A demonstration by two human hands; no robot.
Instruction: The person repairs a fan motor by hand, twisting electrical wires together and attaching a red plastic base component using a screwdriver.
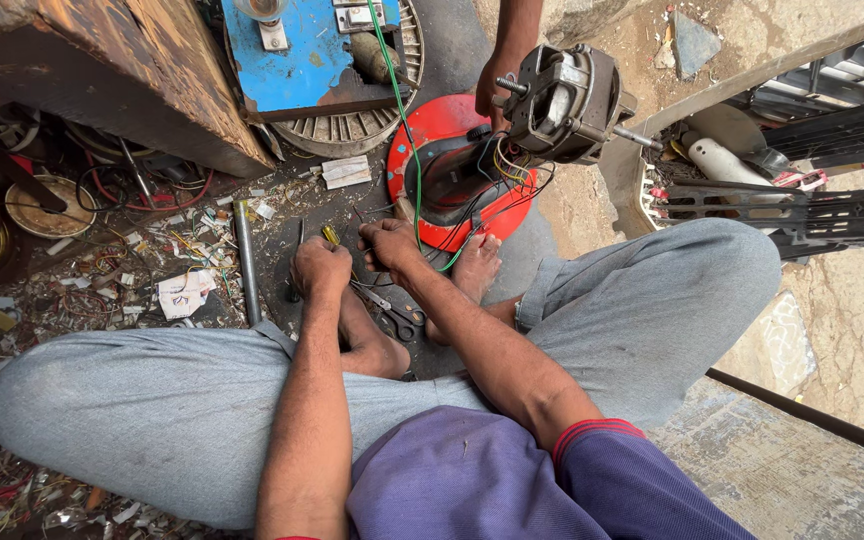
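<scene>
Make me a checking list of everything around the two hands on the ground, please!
Surface: dark ground strewn with wire scraps.
Job's things: green wire runs down to the right hand; yellow-handled screwdriver lies between the hands; red fan base just beyond.
Clutter: metal rod, pliers, paper scraps, round fan grille.
Grip: left hand fisted, contents hidden; right hand pinches near the green wire, hold unclear.
Cables: coloured wires link the fan motor to the base.
Surroundings: another person's hand steadies the motor; rusty box, blue plate.
</scene>
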